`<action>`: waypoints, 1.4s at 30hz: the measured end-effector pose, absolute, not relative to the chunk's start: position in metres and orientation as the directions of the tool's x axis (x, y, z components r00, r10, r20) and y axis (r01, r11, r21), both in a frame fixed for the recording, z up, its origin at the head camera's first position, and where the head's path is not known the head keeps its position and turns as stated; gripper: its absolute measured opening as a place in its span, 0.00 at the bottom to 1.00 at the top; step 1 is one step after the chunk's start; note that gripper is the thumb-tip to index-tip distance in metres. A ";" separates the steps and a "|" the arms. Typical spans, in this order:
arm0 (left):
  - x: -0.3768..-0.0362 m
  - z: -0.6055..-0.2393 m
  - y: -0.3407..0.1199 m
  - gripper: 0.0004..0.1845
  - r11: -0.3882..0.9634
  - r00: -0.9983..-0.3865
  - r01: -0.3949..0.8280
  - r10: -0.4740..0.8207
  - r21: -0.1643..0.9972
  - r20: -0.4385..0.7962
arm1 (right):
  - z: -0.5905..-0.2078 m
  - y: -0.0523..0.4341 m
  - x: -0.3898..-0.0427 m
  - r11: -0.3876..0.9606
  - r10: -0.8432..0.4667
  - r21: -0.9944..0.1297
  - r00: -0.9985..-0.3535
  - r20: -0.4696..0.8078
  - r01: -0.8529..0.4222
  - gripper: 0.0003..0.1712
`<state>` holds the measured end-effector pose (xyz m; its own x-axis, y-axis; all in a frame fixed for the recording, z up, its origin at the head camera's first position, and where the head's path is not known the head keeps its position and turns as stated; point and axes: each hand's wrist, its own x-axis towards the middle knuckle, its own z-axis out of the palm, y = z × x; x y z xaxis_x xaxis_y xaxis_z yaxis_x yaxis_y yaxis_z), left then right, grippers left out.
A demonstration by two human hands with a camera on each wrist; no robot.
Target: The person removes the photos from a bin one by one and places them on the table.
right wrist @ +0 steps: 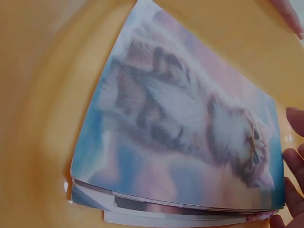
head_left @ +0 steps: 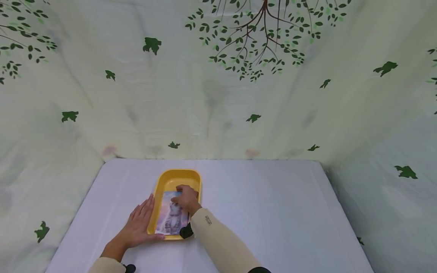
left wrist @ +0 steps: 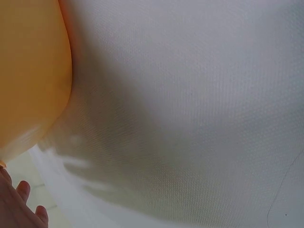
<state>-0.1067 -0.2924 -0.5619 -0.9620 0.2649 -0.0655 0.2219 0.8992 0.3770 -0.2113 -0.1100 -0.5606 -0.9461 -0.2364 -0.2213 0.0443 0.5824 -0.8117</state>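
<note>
A yellow tray sits on the white table, holding a stack of picture cards. The top card shows a striped kitten on a pink and blue background. Beside the tray's left wall lies my left hand, its fingers straight along the side and its thumb at the near rim. My right hand reaches into the tray over the far part of the stack. In the right wrist view, its fingertips are at the stack's far edge, with the thumb close to one corner. Lower cards stick out unevenly along one side.
White cloth covers the table, which extends to the right of the tray. A pale curtain printed with leaves and branches hangs behind the table and along both sides.
</note>
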 end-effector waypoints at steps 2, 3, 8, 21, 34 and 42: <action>-0.107 -0.562 -0.291 0.69 0.897 -0.962 0.221 0.266 0.382 -0.068 | -0.561 -0.109 -0.211 0.579 -0.232 -0.814 -0.947 -0.221 0.048 0.26; -0.107 -0.561 -0.291 0.69 0.896 -0.961 0.222 0.267 0.384 -0.067 | -0.561 -0.109 -0.211 0.576 -0.228 -0.815 -0.948 -0.224 0.054 0.26; -0.108 -0.562 -0.290 0.69 0.885 -0.959 0.245 0.280 0.397 -0.033 | -0.560 -0.106 -0.211 0.559 -0.220 -0.826 -0.949 -0.227 0.068 0.24; -0.109 -0.561 -0.289 0.68 0.887 -0.957 0.255 0.287 0.385 -0.029 | -0.555 -0.101 -0.210 0.377 -0.283 -0.926 -0.952 -0.120 0.004 0.16; -0.105 -0.558 -0.288 0.71 0.895 -0.959 0.207 0.266 0.396 -0.100 | -0.537 -0.087 -0.202 0.531 -0.404 -0.838 -0.907 -0.121 -0.125 0.08; -0.107 -0.554 -0.289 0.71 0.898 -0.959 0.200 0.261 0.392 -0.108 | -0.535 -0.072 -0.201 0.519 -0.467 -0.829 -0.881 -0.073 -0.206 0.09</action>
<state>-0.1068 -0.2893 -0.5544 -0.9594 0.2605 -0.1076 0.1999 0.8980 0.3919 -0.2013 -0.0722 -0.5346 -0.8814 -0.4667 -0.0732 -0.2062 0.5195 -0.8292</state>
